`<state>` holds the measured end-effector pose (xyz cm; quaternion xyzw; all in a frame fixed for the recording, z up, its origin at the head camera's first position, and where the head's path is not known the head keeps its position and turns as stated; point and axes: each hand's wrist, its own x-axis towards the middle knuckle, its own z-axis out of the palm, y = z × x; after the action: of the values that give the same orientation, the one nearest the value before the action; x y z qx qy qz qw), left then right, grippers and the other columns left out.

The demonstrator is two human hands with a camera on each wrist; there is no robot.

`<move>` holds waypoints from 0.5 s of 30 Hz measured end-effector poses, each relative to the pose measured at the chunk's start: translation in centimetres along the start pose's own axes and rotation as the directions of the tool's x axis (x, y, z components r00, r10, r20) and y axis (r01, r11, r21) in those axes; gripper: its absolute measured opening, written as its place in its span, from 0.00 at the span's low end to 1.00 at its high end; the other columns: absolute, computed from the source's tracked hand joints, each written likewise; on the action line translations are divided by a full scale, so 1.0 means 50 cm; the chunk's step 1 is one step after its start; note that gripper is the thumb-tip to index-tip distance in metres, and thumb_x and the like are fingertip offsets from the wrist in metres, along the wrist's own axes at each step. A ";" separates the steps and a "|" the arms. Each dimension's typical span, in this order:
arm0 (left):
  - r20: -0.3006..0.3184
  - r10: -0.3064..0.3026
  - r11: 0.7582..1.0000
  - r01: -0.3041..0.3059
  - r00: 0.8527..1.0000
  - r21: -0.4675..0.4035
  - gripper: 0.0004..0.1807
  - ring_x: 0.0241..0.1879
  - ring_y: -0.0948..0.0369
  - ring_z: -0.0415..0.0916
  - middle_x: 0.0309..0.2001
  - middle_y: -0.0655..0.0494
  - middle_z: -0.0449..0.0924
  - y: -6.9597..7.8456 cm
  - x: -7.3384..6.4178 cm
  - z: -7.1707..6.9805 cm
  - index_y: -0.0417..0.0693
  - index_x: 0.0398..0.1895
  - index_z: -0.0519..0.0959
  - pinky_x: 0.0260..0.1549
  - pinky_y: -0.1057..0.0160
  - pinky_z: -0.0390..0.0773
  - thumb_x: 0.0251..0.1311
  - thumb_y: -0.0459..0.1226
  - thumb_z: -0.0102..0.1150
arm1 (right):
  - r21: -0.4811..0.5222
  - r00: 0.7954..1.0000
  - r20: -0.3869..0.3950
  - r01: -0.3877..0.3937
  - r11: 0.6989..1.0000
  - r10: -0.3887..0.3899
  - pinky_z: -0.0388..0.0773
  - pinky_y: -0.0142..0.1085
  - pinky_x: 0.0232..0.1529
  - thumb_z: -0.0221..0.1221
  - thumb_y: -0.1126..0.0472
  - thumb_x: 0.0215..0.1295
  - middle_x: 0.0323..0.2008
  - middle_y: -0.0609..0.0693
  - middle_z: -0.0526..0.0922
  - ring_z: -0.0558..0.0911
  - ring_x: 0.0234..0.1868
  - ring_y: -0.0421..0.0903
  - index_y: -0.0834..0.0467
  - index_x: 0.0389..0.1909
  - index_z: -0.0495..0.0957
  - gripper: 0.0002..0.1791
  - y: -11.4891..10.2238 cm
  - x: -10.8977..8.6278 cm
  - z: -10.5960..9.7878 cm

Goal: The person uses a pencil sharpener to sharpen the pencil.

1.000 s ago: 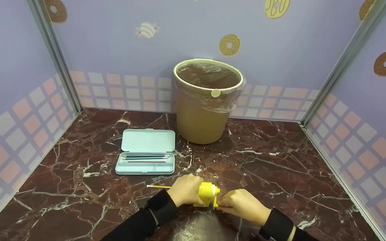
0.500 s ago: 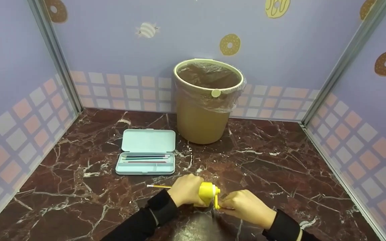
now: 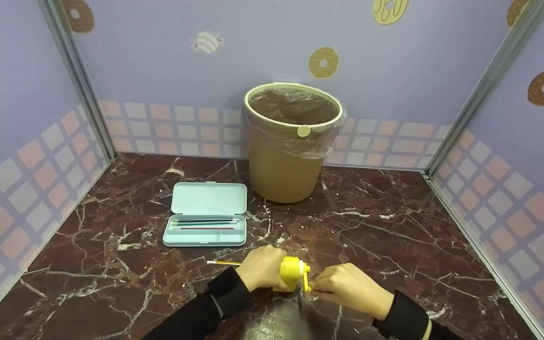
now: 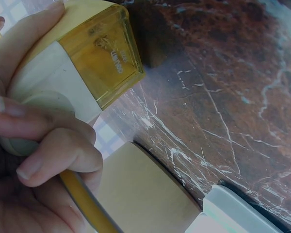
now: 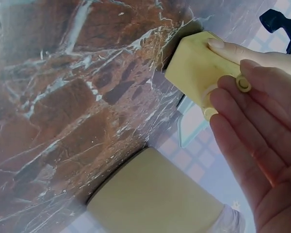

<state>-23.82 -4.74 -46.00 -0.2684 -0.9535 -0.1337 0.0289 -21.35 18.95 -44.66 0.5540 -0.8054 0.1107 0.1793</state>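
My left hand (image 3: 263,265) grips a yellow crank pencil sharpener (image 3: 290,269) on the dark marbled table. A yellow pencil (image 3: 224,263) sticks out of its left side, eraser end outward. In the left wrist view, fingers curl close about that pencil (image 4: 87,201) where it meets the white front, and shavings show in the amber see-through drawer (image 4: 104,58). On the other side, my right hand (image 3: 347,288) pinches the small yellow crank handle (image 3: 306,282). The right wrist view has the handle's knob (image 5: 243,83) between thumb and fingers.
Left of centre lies an open light-blue pencil case (image 3: 209,198) with several pencils (image 3: 206,222) inside. Behind it to the right stands a tan waste bin (image 3: 284,170) lined with clear plastic. Patterned panels (image 3: 158,61) enclose the table's back and sides.
My right hand has shifted slightly to the right, and the crank handle has turned to a different angle. The left hand, sharpener and pencil stay in place.
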 end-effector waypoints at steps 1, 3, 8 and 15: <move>-0.001 0.001 1.000 -0.001 1.000 0.002 0.24 0.24 0.60 0.76 0.25 0.56 0.82 0.000 0.000 0.000 0.47 0.27 0.79 0.26 0.63 0.79 0.33 0.48 0.83 | 0.001 1.000 0.001 0.003 1.000 -0.003 0.77 0.20 0.28 0.74 0.59 0.54 0.25 0.40 0.87 0.83 0.25 0.31 0.51 0.34 0.90 0.06 0.000 0.001 -0.001; 0.001 0.003 1.000 -0.003 1.000 0.001 0.23 0.24 0.60 0.76 0.25 0.56 0.82 0.001 -0.001 -0.001 0.47 0.27 0.79 0.26 0.63 0.79 0.33 0.48 0.82 | 0.001 1.000 0.002 0.007 1.000 -0.007 0.77 0.21 0.28 0.74 0.59 0.54 0.25 0.40 0.87 0.83 0.25 0.31 0.51 0.34 0.90 0.06 0.001 0.002 -0.003; 0.008 0.003 1.000 -0.003 1.000 -0.010 0.23 0.24 0.59 0.77 0.25 0.56 0.83 0.003 -0.001 -0.003 0.47 0.27 0.79 0.27 0.63 0.80 0.33 0.49 0.82 | -0.008 1.000 -0.005 0.008 1.000 -0.008 0.79 0.22 0.29 0.74 0.59 0.55 0.27 0.41 0.89 0.84 0.26 0.32 0.52 0.33 0.90 0.05 0.001 0.005 -0.013; 0.014 -0.013 1.000 0.013 1.000 0.001 0.24 0.24 0.58 0.77 0.26 0.55 0.83 0.001 0.001 -0.001 0.47 0.27 0.80 0.27 0.62 0.80 0.33 0.49 0.82 | -0.036 0.999 -0.030 -0.023 0.999 0.022 0.81 0.25 0.31 0.74 0.60 0.53 0.29 0.43 0.90 0.86 0.27 0.35 0.54 0.36 0.90 0.09 0.014 0.019 -0.040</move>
<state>-23.83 -4.69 -45.92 -0.2630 -0.9555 -0.1317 0.0214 -21.98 19.18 -42.42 0.5399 -0.8107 0.1063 0.2000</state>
